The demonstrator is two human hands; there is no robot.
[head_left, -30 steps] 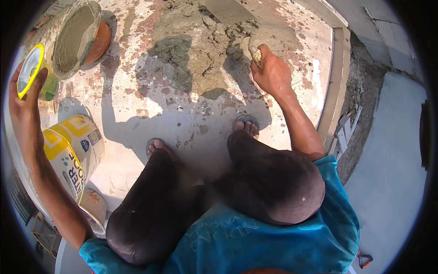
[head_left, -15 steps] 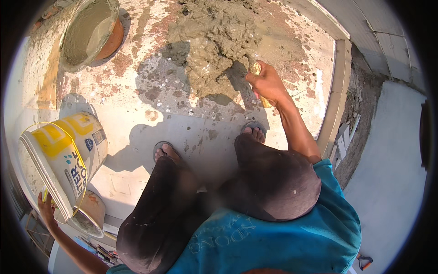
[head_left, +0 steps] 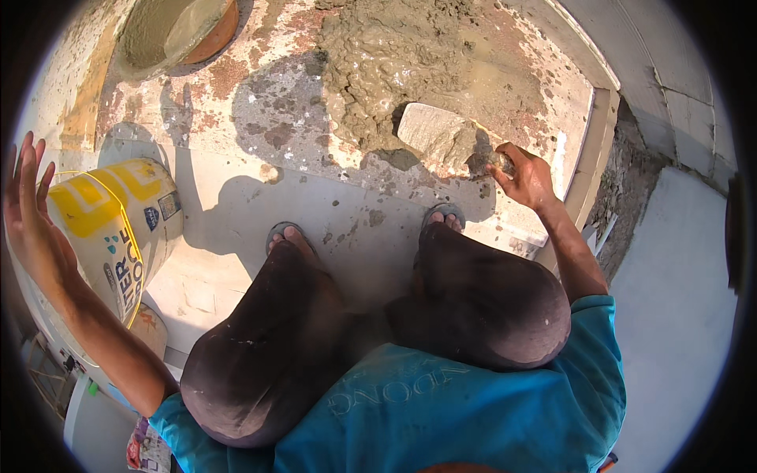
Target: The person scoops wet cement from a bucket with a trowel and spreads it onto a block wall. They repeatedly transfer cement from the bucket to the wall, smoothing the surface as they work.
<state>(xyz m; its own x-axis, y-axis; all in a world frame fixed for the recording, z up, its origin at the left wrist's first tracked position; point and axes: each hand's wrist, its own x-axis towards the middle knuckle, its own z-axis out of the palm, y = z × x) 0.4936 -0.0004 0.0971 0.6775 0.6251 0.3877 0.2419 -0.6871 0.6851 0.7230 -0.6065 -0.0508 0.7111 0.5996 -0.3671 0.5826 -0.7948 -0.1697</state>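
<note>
My right hand (head_left: 524, 177) grips the handle of a trowel (head_left: 438, 135) at the right. The trowel's blade points left, smeared with wet grey mortar, at the near edge of a spread mortar heap (head_left: 386, 71). My left hand (head_left: 35, 221) is raised at the far left with its fingers spread and nothing in it. Below and beside that hand, a white and yellow bucket (head_left: 102, 217) lies tilted on its side, its yellow wire handle hanging across it.
An orange-brown basin (head_left: 213, 39) with mortar inside stands at the upper left. My sandalled feet (head_left: 445, 214) rest on the pale slab (head_left: 347, 213) in front of the heap. A raised edge (head_left: 595, 150) bounds the floor on the right, beside a block wall (head_left: 670, 79).
My left hand has left the bucket's rim and risen, opening out. My right hand has moved right with the trowel, whose blade has turned and now shows flat.
</note>
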